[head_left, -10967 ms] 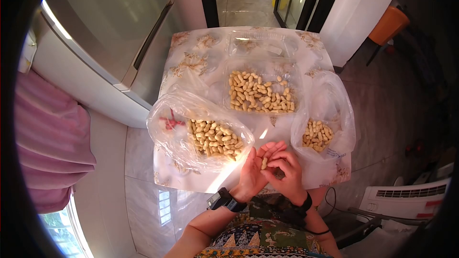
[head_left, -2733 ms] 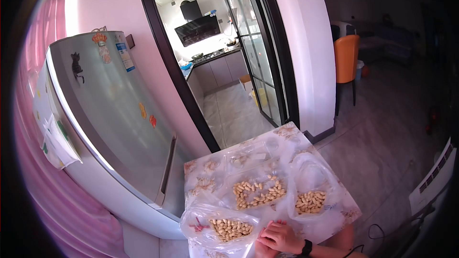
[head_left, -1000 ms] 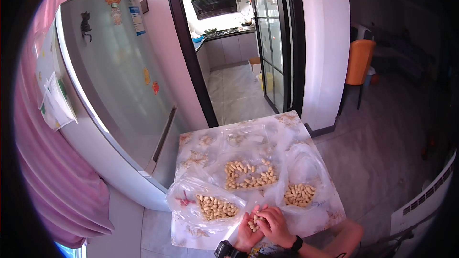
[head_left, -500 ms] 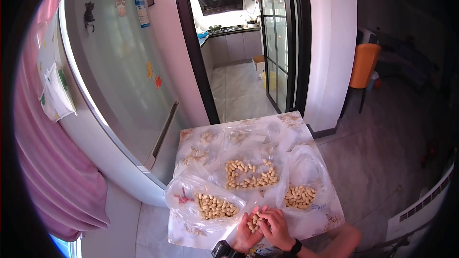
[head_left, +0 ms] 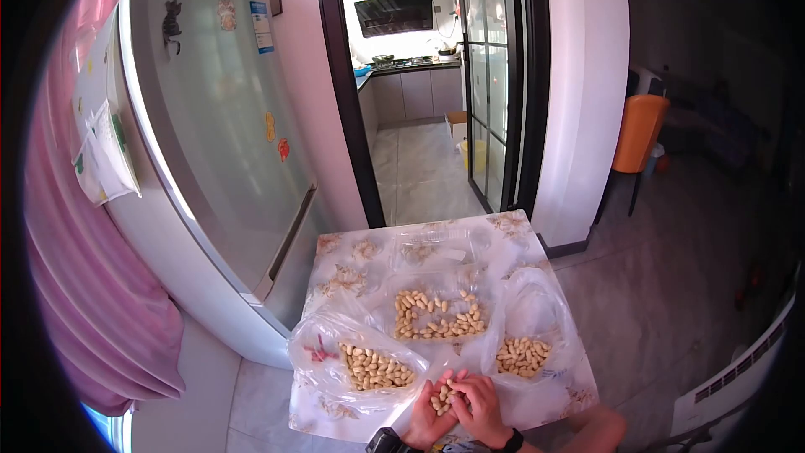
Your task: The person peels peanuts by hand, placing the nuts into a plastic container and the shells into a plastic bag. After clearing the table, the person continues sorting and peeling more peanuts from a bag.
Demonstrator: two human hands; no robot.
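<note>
As head view shows, left hand lies palm-up at lower centre of frame, half-curled around small heap of peanuts. Right hand reaches heap from right, fingers bent; hold on single nut unclear. Long axes mixed. Clear tray lies above hands.

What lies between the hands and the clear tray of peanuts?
The head view shows only bare tablecloth between the clear tray and the left hand and right hand.

- Your left hand cups several peanuts; your right hand touches them.
- A clear tray, left bag and right bag before you hold more peanuts.
</note>
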